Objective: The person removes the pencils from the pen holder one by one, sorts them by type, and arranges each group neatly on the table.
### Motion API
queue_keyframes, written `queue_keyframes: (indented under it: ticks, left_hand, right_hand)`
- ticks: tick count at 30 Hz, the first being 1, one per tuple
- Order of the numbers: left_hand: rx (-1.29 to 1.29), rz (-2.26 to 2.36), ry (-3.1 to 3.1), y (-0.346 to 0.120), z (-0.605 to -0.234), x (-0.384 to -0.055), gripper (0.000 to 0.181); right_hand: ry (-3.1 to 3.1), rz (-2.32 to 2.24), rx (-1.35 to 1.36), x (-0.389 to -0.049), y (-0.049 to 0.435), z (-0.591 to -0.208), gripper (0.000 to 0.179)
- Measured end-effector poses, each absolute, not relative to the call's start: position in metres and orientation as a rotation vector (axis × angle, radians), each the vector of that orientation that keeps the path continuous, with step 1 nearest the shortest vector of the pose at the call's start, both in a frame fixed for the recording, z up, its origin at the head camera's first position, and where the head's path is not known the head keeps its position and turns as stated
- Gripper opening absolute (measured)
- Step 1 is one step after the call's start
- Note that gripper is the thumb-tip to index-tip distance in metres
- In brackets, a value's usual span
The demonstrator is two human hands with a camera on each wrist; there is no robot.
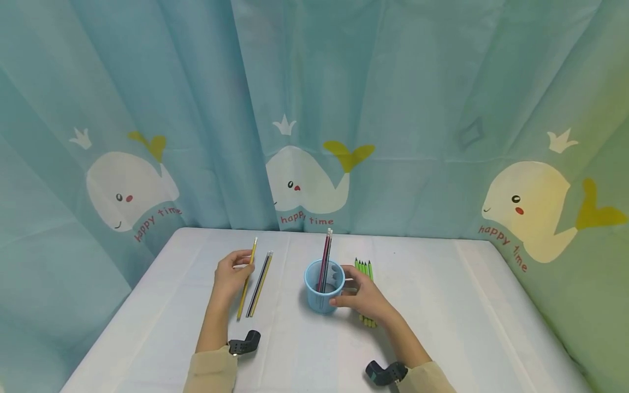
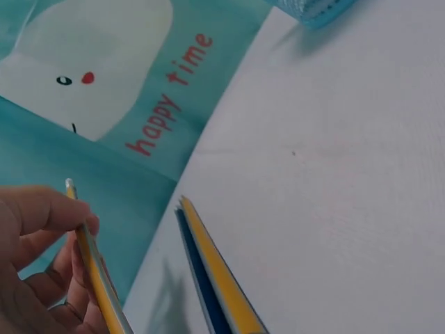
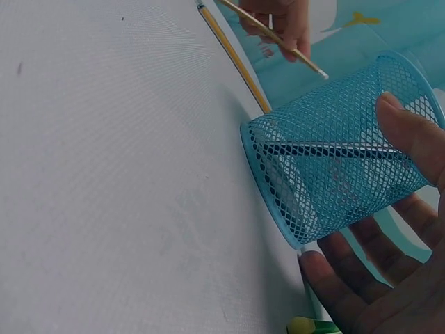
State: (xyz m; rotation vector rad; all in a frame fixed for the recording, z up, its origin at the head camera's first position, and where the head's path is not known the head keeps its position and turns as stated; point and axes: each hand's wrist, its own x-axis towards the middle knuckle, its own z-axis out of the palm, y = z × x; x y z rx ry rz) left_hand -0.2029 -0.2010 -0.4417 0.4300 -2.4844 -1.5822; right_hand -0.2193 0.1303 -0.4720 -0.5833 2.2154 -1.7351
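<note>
My left hand (image 1: 233,275) pinches a yellow pencil (image 2: 103,289) between thumb and fingers, its white end pointing away from me. Just right of it, a dark-striped pencil (image 1: 256,289) and a yellow one (image 1: 262,285) lie side by side on the table. A light blue mesh pencil cup (image 3: 313,188) stands upright at the middle, with slim dark and reddish pencils (image 1: 325,262) leaning in it. My right hand (image 1: 366,297) holds the cup's right side, thumb on the near wall and fingers around the back.
Several green pencils (image 1: 364,267) lie in a row to the right of the cup, partly hidden under my right hand. The white-covered table (image 1: 457,316) ends at the back against a blue-green curtain (image 1: 417,109) with whale prints.
</note>
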Motion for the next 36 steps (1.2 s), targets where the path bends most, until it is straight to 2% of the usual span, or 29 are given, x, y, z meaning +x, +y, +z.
queue_keyframes:
  ticks: [27,36]
  left_hand:
    - [0.455,-1.416,-2.651,-0.2,-0.468,-0.208,0.04]
    - [0.419,-1.425,-2.63,-0.198,-0.46,-0.207,0.039]
  right_hand:
    - [2.206,-1.756,-0.582,-0.218,0.129,-0.471,0.074]
    - [2.201,-1.758,-0.589,-0.219,0.13,-0.471,0.073]
